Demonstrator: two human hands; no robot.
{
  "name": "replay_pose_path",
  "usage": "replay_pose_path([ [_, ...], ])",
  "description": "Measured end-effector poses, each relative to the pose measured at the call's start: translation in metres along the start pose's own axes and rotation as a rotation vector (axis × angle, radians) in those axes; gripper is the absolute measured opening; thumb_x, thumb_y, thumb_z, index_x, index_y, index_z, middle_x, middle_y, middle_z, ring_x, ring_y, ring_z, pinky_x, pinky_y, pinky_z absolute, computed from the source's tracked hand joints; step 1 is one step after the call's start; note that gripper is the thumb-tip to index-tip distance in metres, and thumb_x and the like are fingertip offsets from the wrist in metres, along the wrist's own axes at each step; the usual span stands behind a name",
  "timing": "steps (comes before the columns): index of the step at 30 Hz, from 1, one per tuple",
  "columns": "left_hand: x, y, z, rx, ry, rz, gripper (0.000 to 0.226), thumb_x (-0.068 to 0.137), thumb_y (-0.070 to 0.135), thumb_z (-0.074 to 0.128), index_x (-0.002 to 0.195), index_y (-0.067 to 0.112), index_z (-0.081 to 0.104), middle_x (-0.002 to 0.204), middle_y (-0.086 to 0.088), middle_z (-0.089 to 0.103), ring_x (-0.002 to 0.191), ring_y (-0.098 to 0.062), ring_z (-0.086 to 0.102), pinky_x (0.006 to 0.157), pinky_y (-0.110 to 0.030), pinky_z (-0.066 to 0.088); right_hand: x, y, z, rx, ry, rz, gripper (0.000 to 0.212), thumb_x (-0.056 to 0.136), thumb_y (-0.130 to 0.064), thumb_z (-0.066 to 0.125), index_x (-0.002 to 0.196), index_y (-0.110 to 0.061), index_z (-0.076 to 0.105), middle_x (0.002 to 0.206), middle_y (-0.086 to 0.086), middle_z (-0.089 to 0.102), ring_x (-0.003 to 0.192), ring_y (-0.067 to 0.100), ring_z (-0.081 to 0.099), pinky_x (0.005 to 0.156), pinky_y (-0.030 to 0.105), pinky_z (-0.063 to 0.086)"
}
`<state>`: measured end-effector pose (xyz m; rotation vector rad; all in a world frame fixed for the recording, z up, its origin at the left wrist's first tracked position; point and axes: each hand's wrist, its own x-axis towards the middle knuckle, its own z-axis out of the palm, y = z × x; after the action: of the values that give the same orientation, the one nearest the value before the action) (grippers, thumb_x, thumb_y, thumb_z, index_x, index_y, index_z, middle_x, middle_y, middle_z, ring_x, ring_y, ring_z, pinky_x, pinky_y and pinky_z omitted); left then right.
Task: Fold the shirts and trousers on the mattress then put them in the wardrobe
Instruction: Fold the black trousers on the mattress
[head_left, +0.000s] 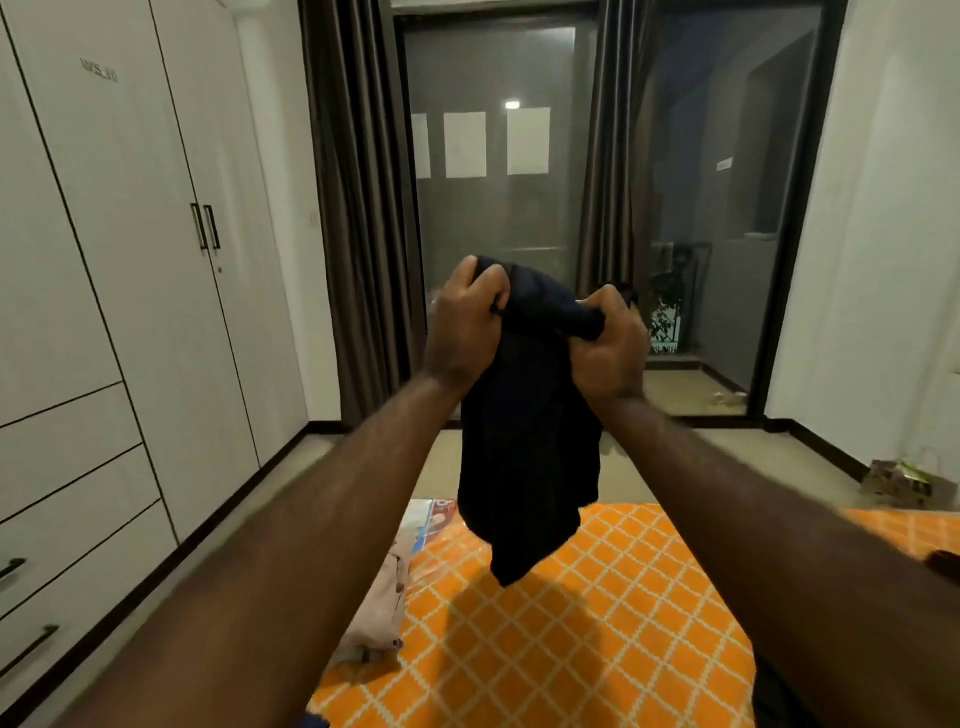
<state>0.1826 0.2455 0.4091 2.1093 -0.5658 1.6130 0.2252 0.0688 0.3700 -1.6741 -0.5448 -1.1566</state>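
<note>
So my left hand (464, 318) and right hand (609, 343) both grip the dark garment (527, 441) mid-frame, above the orange mattress (597, 623).

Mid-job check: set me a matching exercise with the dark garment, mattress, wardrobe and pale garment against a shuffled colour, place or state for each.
Things:
1. dark garment
2. mattress
3. wardrobe
4. pale garment

Descriptions:
A. doors closed, on the left
B. crumpled at the mattress's left edge
C. orange with a white lattice pattern
D. held up by left hand and right hand

Pairs: 1-D, 2-C, 3-A, 4-B
</note>
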Motion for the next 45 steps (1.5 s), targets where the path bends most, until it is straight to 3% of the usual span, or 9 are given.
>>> replay_pose_path([
  [5, -0.173, 0.036, -0.023, -0.016, -0.244, -0.371, 0.018, 0.088, 0.012, 0.054, 0.071, 0.016, 0.05, 0.069, 0.005, 0.045, 0.062, -0.006, 0.04, 0.059, -0.03, 0.029, -0.168, 0.026, -0.038, -0.007, -0.206, 0.138, 0.027, 0.072, 0.005, 0.07, 0.092, -0.013, 0.065, 0.093, 0.005, 0.061, 0.082, 0.007, 0.053, 0.073, 0.005, 0.038],
  [11, -0.47, 0.067, -0.071, -0.327, -1.104, -0.695, 0.028, 0.059, 0.034, 0.084, 0.078, 0.035, 0.063, 0.077, 0.018, 0.061, 0.076, -0.013, 0.061, 0.064, -0.033, 0.046, -0.43, 0.06, -0.121, -0.189, -1.145, 0.766, 0.036, 0.053, -0.037, 0.072, 0.084, -0.036, 0.053, 0.085, -0.011, 0.061, 0.086, 0.017, 0.061, 0.067, 0.03, 0.044],
  [13, -0.485, 0.079, -0.083, -0.402, -1.087, -0.893, 0.042, 0.051, 0.06, 0.09, 0.08, 0.04, 0.068, 0.081, 0.018, 0.067, 0.081, -0.006, 0.063, 0.073, -0.031, 0.052, -0.432, 0.049, -0.124, -0.169, -1.281, 0.895, 0.039, 0.059, -0.043, 0.086, 0.082, -0.029, 0.059, 0.082, -0.011, 0.061, 0.082, 0.013, 0.057, 0.071, 0.03, 0.048],
  [18, -0.444, 0.087, -0.082, -0.551, -0.568, -1.456, 0.051, 0.085, 0.059, 0.072, 0.089, 0.012, 0.051, 0.076, 0.005, 0.062, 0.068, -0.011, 0.06, 0.056, -0.022, 0.043, -0.398, 0.036, -0.116, 0.056, -0.772, 1.382, 0.034, 0.094, -0.035, 0.073, 0.088, -0.002, 0.076, 0.077, 0.002, 0.061, 0.072, 0.022, 0.057, 0.063, 0.033, 0.042],
  [23, -0.452, 0.089, -0.075, -0.429, -0.752, -1.474, 0.044, 0.079, 0.057, 0.08, 0.081, 0.015, 0.065, 0.08, 0.0, 0.072, 0.074, -0.016, 0.068, 0.065, -0.034, 0.055, -0.417, 0.044, -0.109, 0.133, -0.489, 1.404, 0.03, 0.086, -0.027, 0.082, 0.107, -0.01, 0.068, 0.108, 0.014, 0.071, 0.096, 0.03, 0.069, 0.069, 0.041, 0.055],
  [27, -0.449, 0.095, -0.074, -0.512, -0.684, -1.573, 0.028, 0.09, 0.025, 0.077, 0.115, 0.013, 0.072, 0.113, -0.008, 0.074, 0.096, -0.023, 0.07, 0.081, -0.043, 0.058, -0.411, 0.04, -0.11, 0.133, -0.441, 1.398, 0.054, 0.088, -0.011, 0.077, 0.133, -0.018, 0.047, 0.122, 0.01, 0.062, 0.104, 0.029, 0.064, 0.078, 0.043, 0.057],
  [33, -0.433, 0.098, -0.085, -0.601, -0.349, -1.733, 0.005, 0.089, 0.014, 0.067, 0.093, 0.013, 0.07, 0.092, -0.006, 0.072, 0.084, -0.022, 0.065, 0.069, -0.033, 0.049, -0.393, 0.028, -0.112, -0.045, -0.609, 1.104, 0.018, 0.089, -0.024, 0.069, 0.107, -0.023, 0.068, 0.11, 0.003, 0.069, 0.094, 0.023, 0.066, 0.082, 0.046, 0.057],
  [39, -0.458, 0.081, -0.083, -0.013, -1.137, -1.513, 0.051, 0.084, 0.032, 0.076, 0.12, 0.001, 0.058, 0.118, -0.015, 0.063, 0.105, -0.031, 0.064, 0.089, -0.04, 0.057, -0.407, 0.027, -0.115, -0.465, -1.367, 0.884, 0.048, 0.094, -0.026, 0.067, 0.141, -0.021, 0.058, 0.137, 0.01, 0.059, 0.087, 0.017, 0.062, 0.075, 0.031, 0.049],
  [45, -0.409, 0.042, -0.074, 0.139, -0.855, -0.617, 0.067, 0.087, 0.002, 0.063, 0.149, 0.01, 0.041, 0.157, -0.011, 0.034, 0.145, -0.032, 0.035, 0.113, -0.04, 0.039, -0.36, 0.057, -0.107, -0.653, -1.146, 0.373, 0.02, 0.097, -0.037, 0.057, 0.102, -0.018, 0.061, 0.104, 0.008, 0.057, 0.1, 0.031, 0.057, 0.075, 0.037, 0.047],
])
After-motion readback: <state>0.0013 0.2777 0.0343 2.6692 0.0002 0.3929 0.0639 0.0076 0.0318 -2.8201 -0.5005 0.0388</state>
